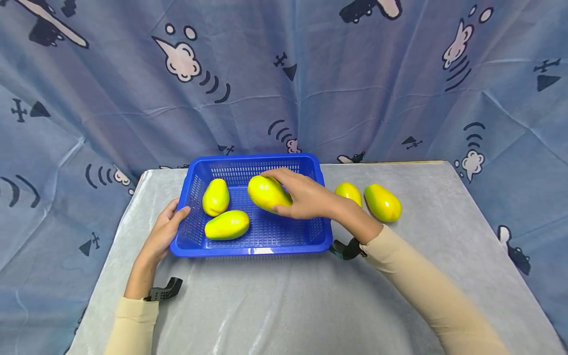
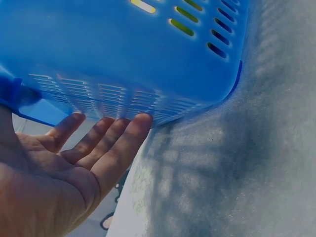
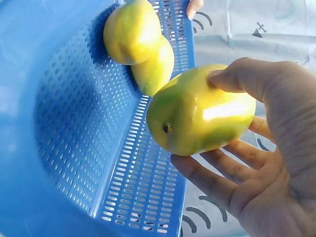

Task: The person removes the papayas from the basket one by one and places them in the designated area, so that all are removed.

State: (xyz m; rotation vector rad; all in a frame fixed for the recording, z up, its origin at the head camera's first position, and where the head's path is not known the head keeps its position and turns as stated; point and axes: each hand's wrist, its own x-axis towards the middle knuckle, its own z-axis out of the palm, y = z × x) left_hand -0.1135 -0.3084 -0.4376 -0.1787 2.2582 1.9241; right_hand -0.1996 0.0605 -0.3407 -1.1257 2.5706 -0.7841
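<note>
A blue plastic basket [image 1: 222, 253] with slotted walls stands on the table. My left hand [image 1: 161, 231] holds its left side, thumb over the rim; in the left wrist view the fingers [image 2: 111, 153] lie against the outer wall. My right hand [image 1: 308, 197] grips a glossy yellow-green mango [image 1: 264, 192] over the basket's interior, thumb on one side and fingers on the other. Its dark stem spot shows in the right wrist view. At the left inside the basket lie two similar mangoes, one upright-looking [image 1: 216, 197] and one lengthwise [image 1: 227, 226].
Right of the basket, two more mangoes lie on the grey-covered table [image 1: 443, 256]: one mango [image 1: 348, 192] partly behind my right forearm, another mango [image 1: 383, 203] farther right. A blue patterned curtain [image 1: 248, 74] hangs behind the table's far edge.
</note>
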